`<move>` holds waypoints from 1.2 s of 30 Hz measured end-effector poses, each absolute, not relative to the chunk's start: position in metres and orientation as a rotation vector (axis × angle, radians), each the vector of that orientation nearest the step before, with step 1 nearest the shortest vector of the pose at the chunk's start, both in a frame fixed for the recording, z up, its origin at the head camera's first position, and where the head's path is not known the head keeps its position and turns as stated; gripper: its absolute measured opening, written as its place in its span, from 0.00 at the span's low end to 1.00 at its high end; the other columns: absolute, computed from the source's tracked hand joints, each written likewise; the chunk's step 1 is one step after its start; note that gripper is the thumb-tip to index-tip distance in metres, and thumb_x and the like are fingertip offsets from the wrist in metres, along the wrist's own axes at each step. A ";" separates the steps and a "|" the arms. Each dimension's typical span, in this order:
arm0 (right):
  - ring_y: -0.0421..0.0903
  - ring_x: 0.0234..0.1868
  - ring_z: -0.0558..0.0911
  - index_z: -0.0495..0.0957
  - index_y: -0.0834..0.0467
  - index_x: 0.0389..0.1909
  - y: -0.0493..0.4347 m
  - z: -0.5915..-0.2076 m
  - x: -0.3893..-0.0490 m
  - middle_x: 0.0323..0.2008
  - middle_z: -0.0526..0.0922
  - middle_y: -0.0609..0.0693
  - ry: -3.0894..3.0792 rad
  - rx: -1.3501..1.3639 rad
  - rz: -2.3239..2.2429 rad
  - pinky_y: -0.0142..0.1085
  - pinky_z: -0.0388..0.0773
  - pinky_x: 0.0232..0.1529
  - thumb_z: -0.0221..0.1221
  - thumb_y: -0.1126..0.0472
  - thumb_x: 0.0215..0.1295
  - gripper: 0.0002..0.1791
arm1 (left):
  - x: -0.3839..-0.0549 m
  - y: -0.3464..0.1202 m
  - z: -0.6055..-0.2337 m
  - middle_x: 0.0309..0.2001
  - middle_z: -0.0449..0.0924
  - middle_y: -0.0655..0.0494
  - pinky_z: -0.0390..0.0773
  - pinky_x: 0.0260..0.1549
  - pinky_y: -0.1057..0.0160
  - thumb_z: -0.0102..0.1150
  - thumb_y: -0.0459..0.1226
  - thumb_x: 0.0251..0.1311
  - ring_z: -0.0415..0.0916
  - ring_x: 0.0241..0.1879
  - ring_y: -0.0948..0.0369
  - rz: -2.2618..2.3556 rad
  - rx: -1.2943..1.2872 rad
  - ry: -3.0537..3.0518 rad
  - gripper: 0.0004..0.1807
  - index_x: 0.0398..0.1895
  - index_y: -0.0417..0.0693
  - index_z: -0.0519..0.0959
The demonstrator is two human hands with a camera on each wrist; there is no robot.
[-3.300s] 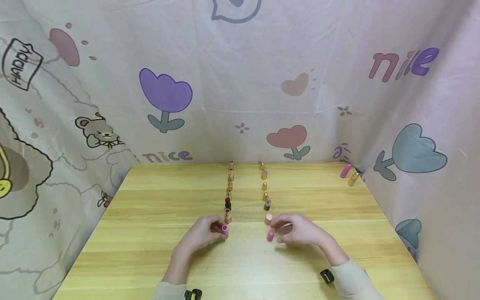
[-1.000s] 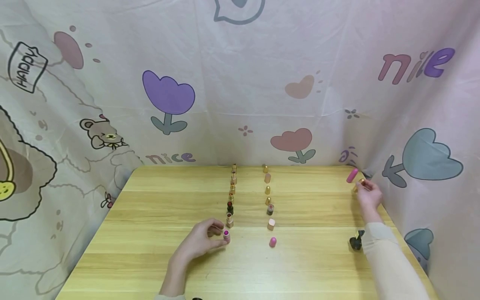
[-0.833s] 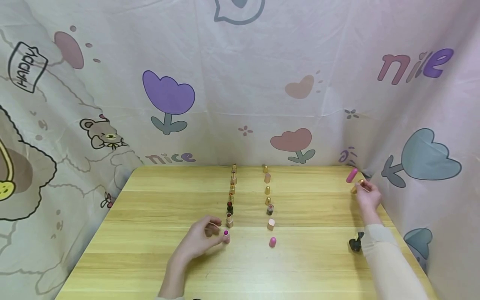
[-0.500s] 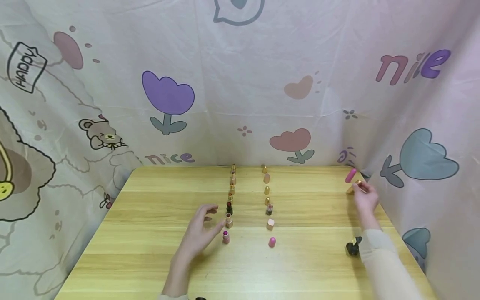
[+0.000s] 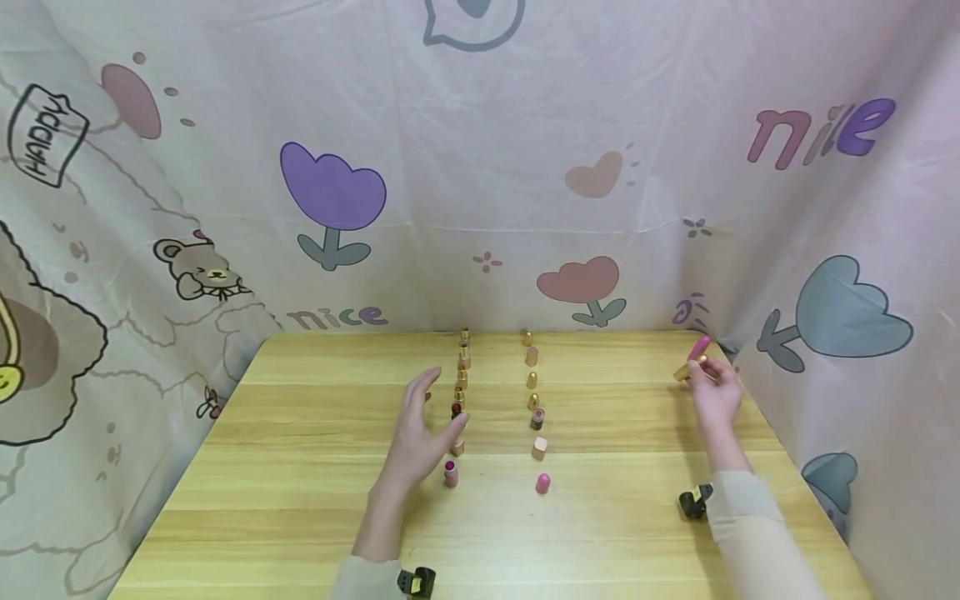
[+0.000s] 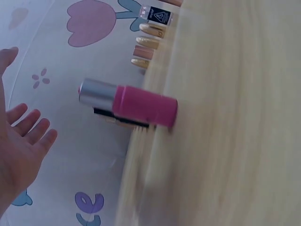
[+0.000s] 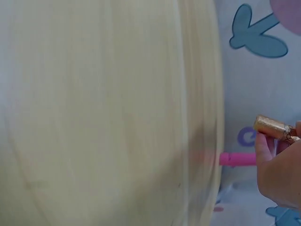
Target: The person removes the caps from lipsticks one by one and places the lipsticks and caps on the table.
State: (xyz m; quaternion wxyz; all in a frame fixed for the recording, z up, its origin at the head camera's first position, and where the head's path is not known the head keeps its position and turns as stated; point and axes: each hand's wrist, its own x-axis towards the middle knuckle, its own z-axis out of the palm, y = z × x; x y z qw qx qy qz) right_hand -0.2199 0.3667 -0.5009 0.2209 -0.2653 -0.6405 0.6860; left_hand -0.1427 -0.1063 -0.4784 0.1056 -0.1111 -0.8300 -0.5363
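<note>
My right hand point(image 5: 716, 396) pinches a closed gold lipstick point(image 7: 272, 127) at the table's far right corner, close to a pink closed lipstick point(image 5: 699, 347). Fingers spread, my left hand point(image 5: 415, 442) hovers over the left row and holds nothing. Just below it, an uncapped pink lipstick point(image 5: 451, 476) with a silver collar stands upright; the left wrist view shows its pink base point(image 6: 146, 107) large. Partly behind the hand are a rose-gold lipstick point(image 5: 459, 447) and a black one with a red tip point(image 5: 456, 411).
More uncapped gold lipsticks point(image 5: 463, 358) continue the left row toward the back. A parallel row of caps stands to its right, including a pink cap point(image 5: 542, 483), a square rose-gold cap point(image 5: 540, 448) and a clear, dark-based cap point(image 5: 537, 418). A printed curtain point(image 5: 465, 167) borders the wooden table point(image 5: 600, 542).
My right hand has gone from the pink cap to the far right corner, gripped the gold lipstick and brought it slightly left. The left hand has released the pink lipstick and moved farther back.
</note>
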 end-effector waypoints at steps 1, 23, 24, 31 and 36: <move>0.27 0.38 0.82 0.78 0.51 0.53 0.364 -0.500 -0.220 0.37 0.80 0.30 -1.770 -0.729 1.902 0.18 0.85 0.46 0.64 0.62 0.76 0.10 | -0.145 -0.104 -0.477 0.83 0.58 0.48 0.61 0.81 0.33 0.75 0.45 0.65 0.60 0.81 0.42 -1.584 -0.333 -2.448 0.49 0.84 0.49 0.58; 0.32 0.41 0.87 0.74 0.62 0.51 0.305 -0.485 -0.207 0.38 0.83 0.39 -1.635 -0.481 2.116 0.26 0.88 0.51 0.62 0.72 0.75 0.10 | -0.188 -0.048 -0.456 0.84 0.56 0.46 0.63 0.81 0.36 0.74 0.51 0.65 0.56 0.84 0.42 -1.397 -0.483 -2.602 0.53 0.85 0.46 0.55; 0.32 0.41 0.87 0.73 0.62 0.51 0.302 -0.484 -0.206 0.38 0.83 0.39 -1.639 -0.474 2.121 0.26 0.88 0.51 0.62 0.72 0.75 0.10 | -0.190 -0.045 -0.456 0.84 0.56 0.46 0.64 0.80 0.36 0.74 0.50 0.64 0.57 0.83 0.42 -1.395 -0.492 -2.601 0.52 0.85 0.45 0.56; 0.32 0.42 0.88 0.74 0.63 0.51 0.282 -0.482 -0.201 0.38 0.85 0.39 -1.656 -0.371 2.137 0.25 0.87 0.52 0.61 0.73 0.74 0.10 | -0.202 -0.029 -0.451 0.83 0.59 0.44 0.65 0.80 0.37 0.77 0.48 0.62 0.60 0.82 0.44 -1.332 -0.546 -2.610 0.53 0.84 0.43 0.58; 0.33 0.44 0.88 0.75 0.61 0.53 0.268 -0.479 -0.198 0.42 0.84 0.41 -1.673 -0.319 2.162 0.27 0.87 0.55 0.61 0.74 0.74 0.12 | -0.209 -0.019 -0.449 0.83 0.58 0.45 0.66 0.80 0.39 0.75 0.50 0.63 0.61 0.81 0.43 -1.312 -0.581 -2.642 0.53 0.84 0.44 0.57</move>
